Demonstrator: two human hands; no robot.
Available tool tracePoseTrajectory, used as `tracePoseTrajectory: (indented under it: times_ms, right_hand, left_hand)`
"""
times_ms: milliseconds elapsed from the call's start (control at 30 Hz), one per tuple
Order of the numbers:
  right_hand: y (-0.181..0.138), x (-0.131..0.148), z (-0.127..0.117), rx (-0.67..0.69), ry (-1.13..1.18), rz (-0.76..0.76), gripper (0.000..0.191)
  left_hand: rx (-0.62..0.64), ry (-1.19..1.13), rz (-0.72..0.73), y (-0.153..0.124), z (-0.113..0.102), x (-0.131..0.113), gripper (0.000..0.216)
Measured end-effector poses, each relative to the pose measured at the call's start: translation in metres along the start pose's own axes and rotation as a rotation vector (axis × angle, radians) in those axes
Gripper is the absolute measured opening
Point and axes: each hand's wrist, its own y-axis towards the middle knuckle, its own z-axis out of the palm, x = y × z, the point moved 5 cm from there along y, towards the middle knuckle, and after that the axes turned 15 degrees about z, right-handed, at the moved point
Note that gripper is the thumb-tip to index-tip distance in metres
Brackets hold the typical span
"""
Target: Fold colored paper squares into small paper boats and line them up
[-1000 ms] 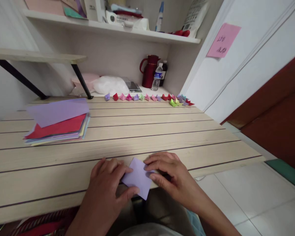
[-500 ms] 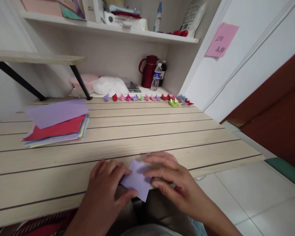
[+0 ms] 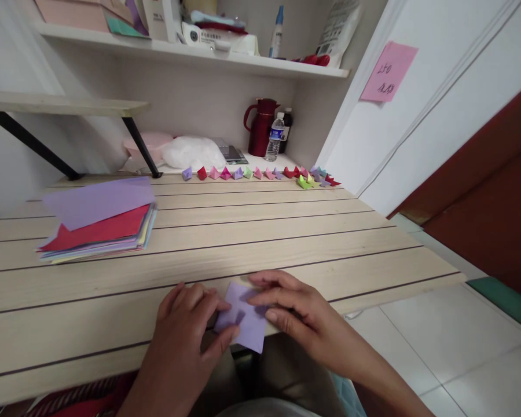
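Note:
A small folded piece of purple paper (image 3: 249,333) lies tilted at the table's near edge, its lower corner reaching past the edge. Folds and a dark shadow show across its middle. My left hand (image 3: 191,324) grips its left side, the index fingertip on top and the thumb at the lower left. At the paper's upper right, my right hand (image 3: 293,304) has its fingers apart and stretched out. Those fingertips touch or hover just over the right edge; its thumb is beside the right corner.
A stack of coloured paper (image 3: 99,226) lies on the left of the slatted table (image 3: 226,231). Small folded paper pieces (image 3: 238,173) line the back edge, clustered at the right. Behind them stand a red jug (image 3: 261,127) and a water bottle (image 3: 275,139).
My right hand's fingers have shifted slightly left and steadied. The purple paper has turned a little, and a fold line and shadow now show near its middle. My left hand stays at its side.

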Motion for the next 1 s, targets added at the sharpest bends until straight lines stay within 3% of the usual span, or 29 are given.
tracePoseTrajectory:
  times_ms: [67, 200, 367, 500, 633, 1000]
  right_hand:
    - [0.0, -0.001, -0.002, -0.009, 0.022, 0.009, 0.028]
    - [0.001, -0.001, -0.002, 0.045, 0.036, 0.036, 0.027]
    - [0.001, 0.004, 0.003, 0.054, -0.073, -0.038, 0.041]
    - [0.002, 0.006, 0.006, 0.033, -0.133, -0.082, 0.035]
    - [0.003, 0.008, 0.007, -0.03, -0.109, -0.101, 0.024]
    - [0.004, 0.01, 0.014, -0.118, -0.134, -0.1, 0.019]
  left_hand:
    - [-0.024, 0.009, -0.005, 0.0, -0.001, 0.001, 0.004]
    - [-0.011, 0.074, 0.014, -0.001, 0.001, 0.005, 0.017]
    - [-0.053, 0.123, 0.085, -0.006, -0.001, 0.005, 0.01]
    - [-0.068, 0.076, 0.152, -0.013, -0.002, 0.003, 0.034]
    - [-0.017, 0.042, 0.168, -0.013, -0.001, 0.002, 0.043]
    - [-0.004, 0.095, 0.141, -0.008, -0.003, -0.006, 0.028]
